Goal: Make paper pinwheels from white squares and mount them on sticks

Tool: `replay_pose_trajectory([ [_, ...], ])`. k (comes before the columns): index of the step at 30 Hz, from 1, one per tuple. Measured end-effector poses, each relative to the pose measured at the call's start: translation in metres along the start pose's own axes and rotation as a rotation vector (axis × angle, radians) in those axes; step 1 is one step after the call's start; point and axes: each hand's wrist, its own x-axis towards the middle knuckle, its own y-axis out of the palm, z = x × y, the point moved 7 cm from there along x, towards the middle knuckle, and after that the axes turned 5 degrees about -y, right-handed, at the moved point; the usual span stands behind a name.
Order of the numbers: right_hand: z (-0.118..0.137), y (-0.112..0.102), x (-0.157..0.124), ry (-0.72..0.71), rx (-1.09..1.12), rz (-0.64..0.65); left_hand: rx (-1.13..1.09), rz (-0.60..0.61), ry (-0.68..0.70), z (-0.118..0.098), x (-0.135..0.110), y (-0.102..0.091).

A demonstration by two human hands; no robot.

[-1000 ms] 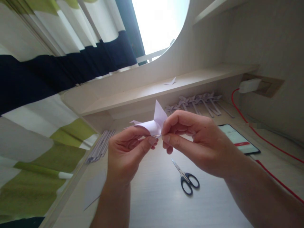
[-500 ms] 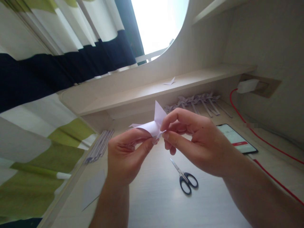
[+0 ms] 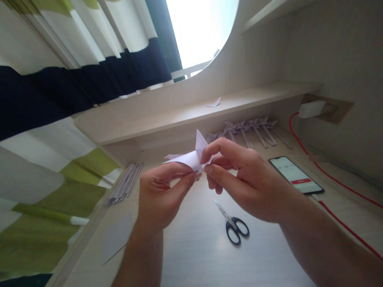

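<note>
Between my hands, above the table, is a white paper pinwheel (image 3: 189,159) with curved and pointed blades. My left hand (image 3: 164,193) pinches its lower edge between thumb and fingers. The thumb and index finger of my right hand (image 3: 239,175) close on the paper near its centre, and these fingertips partly hide the folds there. Below my right hand, scissors (image 3: 231,223) with black handles lie on the table, blades slightly apart and pointing away from me.
Finished paper pinwheels (image 3: 248,127) on sticks lie under the shelf (image 3: 167,123). Rolled paper sticks (image 3: 127,183) and a paper sheet (image 3: 118,237) are at left. A phone (image 3: 296,175) with a red cable (image 3: 338,179) lies at right. A folded paper scrap (image 3: 214,103) rests on the shelf.
My left hand has shifted slightly right, and the paper's upper blade has tilted a little. Both hands keep their pinch on the pinwheel.
</note>
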Motion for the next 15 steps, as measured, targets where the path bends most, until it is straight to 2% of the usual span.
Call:
replay_pose_trajectory([
  [10, 0.0016, -0.0002, -0.0012, -0.009, -0.071, -0.024, 0.046, 0.062, -0.041, 0.0045, 0.0012, -0.0009],
  [15, 0.0032, -0.0015, -0.0008, -0.026, -0.111, -0.025, 0.050, 0.027, -0.027, 0.0041, 0.0011, -0.0019],
])
